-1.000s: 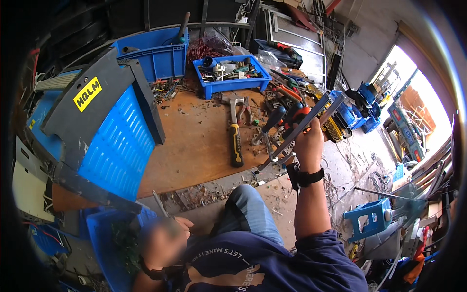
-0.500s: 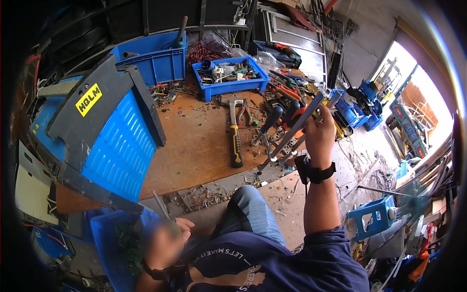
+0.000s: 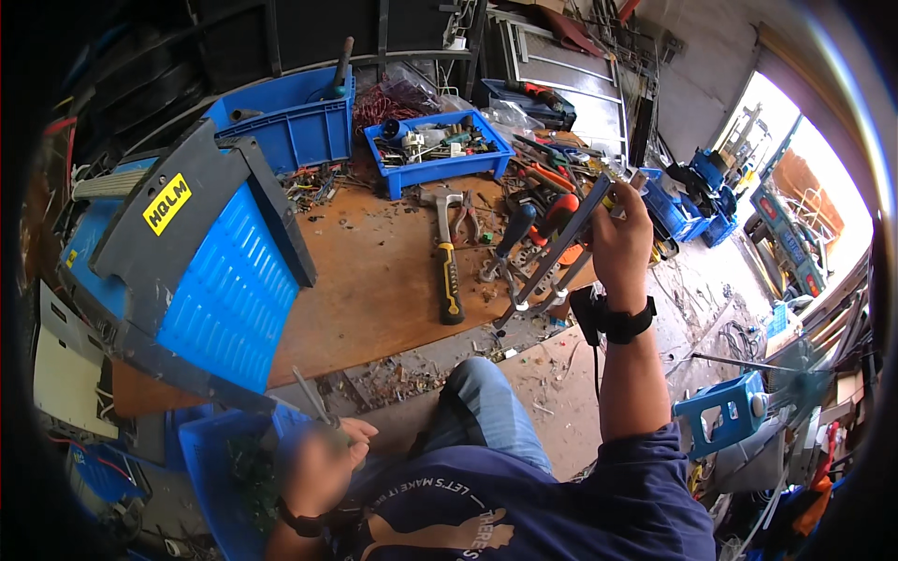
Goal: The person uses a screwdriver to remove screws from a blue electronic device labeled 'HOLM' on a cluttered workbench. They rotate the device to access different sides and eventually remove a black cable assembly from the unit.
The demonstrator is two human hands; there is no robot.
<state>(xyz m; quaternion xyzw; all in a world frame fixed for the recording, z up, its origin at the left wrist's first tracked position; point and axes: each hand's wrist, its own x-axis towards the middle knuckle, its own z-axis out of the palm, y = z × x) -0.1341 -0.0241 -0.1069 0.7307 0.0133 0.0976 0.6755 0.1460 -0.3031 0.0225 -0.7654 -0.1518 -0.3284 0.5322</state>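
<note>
My right hand is raised over the right edge of the workbench. Its fingers are closed around the upper end of a grey metal frame made of two long parallel bars, which slopes down to the left. Low on the left, my left hand is partly blurred. Its fingers are closed on a thin metal tool that points up; its exact kind is hard to make out. A hammer with a black and yellow handle lies on the bench, beside a pair of pliers.
A blue and dark grey plastic housing stands on the bench's left. Behind are a blue tray of parts and a deep blue crate. Screwdrivers and loose hardware crowd the right side. A blue bin sits below my left hand.
My right hand and the metal frame have shifted slightly, and the hand has turned a little. My left hand keeps its grip almost in place. The whole view has moved a little.
</note>
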